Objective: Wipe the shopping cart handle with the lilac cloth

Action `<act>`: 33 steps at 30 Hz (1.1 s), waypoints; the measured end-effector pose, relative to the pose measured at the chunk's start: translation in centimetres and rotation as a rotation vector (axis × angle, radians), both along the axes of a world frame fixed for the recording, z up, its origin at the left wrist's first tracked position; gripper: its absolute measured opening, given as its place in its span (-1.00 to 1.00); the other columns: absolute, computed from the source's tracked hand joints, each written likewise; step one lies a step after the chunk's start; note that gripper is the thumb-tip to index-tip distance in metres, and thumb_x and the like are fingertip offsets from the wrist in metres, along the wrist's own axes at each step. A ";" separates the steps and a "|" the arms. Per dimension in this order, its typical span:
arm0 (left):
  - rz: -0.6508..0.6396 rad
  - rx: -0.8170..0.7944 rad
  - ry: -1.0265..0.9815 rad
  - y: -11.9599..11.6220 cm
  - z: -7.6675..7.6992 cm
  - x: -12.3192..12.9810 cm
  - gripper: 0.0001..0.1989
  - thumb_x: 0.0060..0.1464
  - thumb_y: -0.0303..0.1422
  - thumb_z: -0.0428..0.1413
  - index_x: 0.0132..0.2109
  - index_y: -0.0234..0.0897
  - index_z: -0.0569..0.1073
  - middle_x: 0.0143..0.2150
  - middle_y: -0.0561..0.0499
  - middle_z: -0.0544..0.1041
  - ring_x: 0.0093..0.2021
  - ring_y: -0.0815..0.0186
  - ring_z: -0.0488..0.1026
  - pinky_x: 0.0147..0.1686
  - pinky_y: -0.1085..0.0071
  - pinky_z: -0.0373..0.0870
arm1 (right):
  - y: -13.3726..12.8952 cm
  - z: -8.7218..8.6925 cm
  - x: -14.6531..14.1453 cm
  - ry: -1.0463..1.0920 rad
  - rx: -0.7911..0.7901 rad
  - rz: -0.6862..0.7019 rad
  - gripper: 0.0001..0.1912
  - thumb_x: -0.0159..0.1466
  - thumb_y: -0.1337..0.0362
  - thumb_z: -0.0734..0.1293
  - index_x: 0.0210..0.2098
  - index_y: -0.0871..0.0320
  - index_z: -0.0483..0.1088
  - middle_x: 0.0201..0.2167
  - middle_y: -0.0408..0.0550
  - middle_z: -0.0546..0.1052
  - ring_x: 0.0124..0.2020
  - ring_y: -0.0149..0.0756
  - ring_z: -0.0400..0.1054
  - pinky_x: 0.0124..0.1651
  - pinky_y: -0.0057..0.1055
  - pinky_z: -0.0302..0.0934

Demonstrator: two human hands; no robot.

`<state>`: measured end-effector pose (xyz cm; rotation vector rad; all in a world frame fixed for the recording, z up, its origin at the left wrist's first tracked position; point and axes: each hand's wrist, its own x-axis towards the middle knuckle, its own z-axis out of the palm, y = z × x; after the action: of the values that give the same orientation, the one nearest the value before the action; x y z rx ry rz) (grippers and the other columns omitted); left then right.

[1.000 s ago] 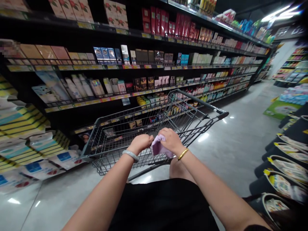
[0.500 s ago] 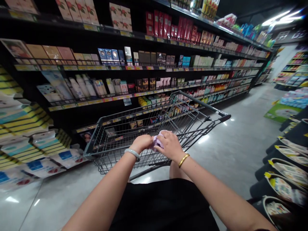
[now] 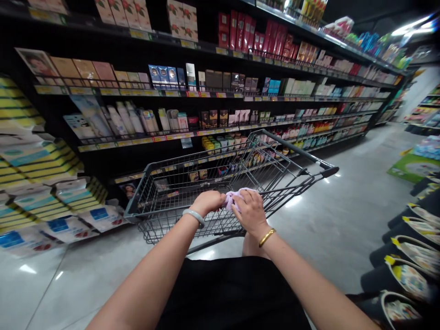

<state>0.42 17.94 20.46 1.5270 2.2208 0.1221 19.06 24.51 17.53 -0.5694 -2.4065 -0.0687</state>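
A crumpled light purple cloth (image 3: pixel 231 200) is between my two hands, over the near rim of a dark grey wire shopping cart (image 3: pixel 161 160). My right hand (image 3: pixel 252 208) is bent around the cloth from the right, its fingers partly covering it. My left hand (image 3: pixel 207 203) is closed, with its fingertips at the cloth's left end; its palm side is hidden. A pale bangle (image 3: pixel 195 217) circles my left wrist, and a gold bangle (image 3: pixel 267 237) my right. The cart stands sideways before me, its push handle (image 3: pixel 329 171) to the right.
Long black shelves (image 3: pixel 137 92) of boxed and bottled goods run behind the cart. Yellow-striped packages (image 3: pixel 30 160) are stacked at left, beside white bags (image 3: pixel 99 219). Dark buckets (image 3: pixel 381 272) line the right side, and a green display (image 3: pixel 402 166) stands farther back on the shiny floor.
The view has turned slightly left, so the scene sits farther right. The purple cloth looks flatter and more drawn out between my hands than before. Both hands stay over the cart rim.
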 end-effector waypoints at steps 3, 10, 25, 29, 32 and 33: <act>0.009 0.010 0.022 0.1 0.0 0.0 -0.39 0.19 -0.14 -0.30 -0.56 -0.26 0.50 -0.53 -0.04 0.55 -0.48 0.30 0.42 -0.47 0.42 0.17 | -0.5 -0.1 0.4 -0.064 0.020 0.076 -0.51 0.27 0.14 0.27 0.19 0.02 0.27 0.13 0.05 0.31 0.15 -0.03 0.07 0.24 -0.03 -0.14; 0.064 0.027 -0.027 -0.1 0.6 0.5 -0.43 0.18 -0.14 -0.26 -0.55 -0.25 0.51 -0.53 -0.02 0.55 -0.51 0.30 0.41 -0.47 0.43 0.18 | 4.9 2.0 1.9 -0.213 -0.039 0.219 -0.59 0.26 0.29 0.26 0.11 -0.03 0.36 0.01 0.00 0.39 0.01 -0.15 0.21 0.09 -0.24 0.07; 0.058 -0.009 -0.058 0.6 0.0 0.0 -0.42 0.18 -0.15 -0.28 -0.53 -0.24 0.51 -0.52 -0.02 0.56 -0.50 0.29 0.42 -0.44 0.41 0.21 | 7.3 2.7 -3.0 -0.199 -0.495 0.075 -0.63 0.33 0.03 0.13 -0.36 0.07 0.45 -0.39 -0.13 0.52 -0.38 -0.35 0.31 -0.37 -0.47 0.02; 0.063 -0.012 -0.069 0.5 0.1 0.0 -0.46 0.16 -0.17 -0.24 -0.52 -0.24 0.52 -0.51 -0.02 0.57 -0.48 0.28 0.43 -0.43 0.42 0.23 | 10.8 3.1 -3.3 0.148 -0.433 -0.223 -0.61 0.36 0.05 0.10 -0.19 0.13 0.44 -0.30 -0.01 0.53 -0.33 -0.28 0.33 -0.34 -0.44 0.06; 0.075 -0.028 -0.079 0.6 0.2 -0.1 -0.48 0.15 -0.18 -0.23 -0.51 -0.25 0.53 -0.50 -0.03 0.58 -0.47 0.28 0.44 -0.41 0.42 0.25 | 10.8 3.1 -4.1 -0.005 -0.373 -0.176 -0.66 0.34 0.06 0.15 -0.15 0.10 0.46 -0.26 0.00 0.52 -0.31 -0.26 0.35 -0.34 -0.44 0.07; 0.080 -0.031 -0.084 0.6 0.3 -0.1 -0.48 0.16 -0.17 -0.23 -0.50 -0.26 0.52 -0.50 -0.03 0.57 -0.47 0.29 0.45 -0.41 0.42 0.25 | 10.3 3.1 -4.3 -0.145 -0.394 -0.099 -0.67 0.32 0.04 0.17 -0.18 0.08 0.47 -0.29 -0.03 0.52 -0.34 -0.27 0.35 -0.35 -0.45 0.08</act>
<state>0.36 18.53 20.73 1.3919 2.2076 0.1716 14.72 34.81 20.59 -0.8884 -2.5456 0.3396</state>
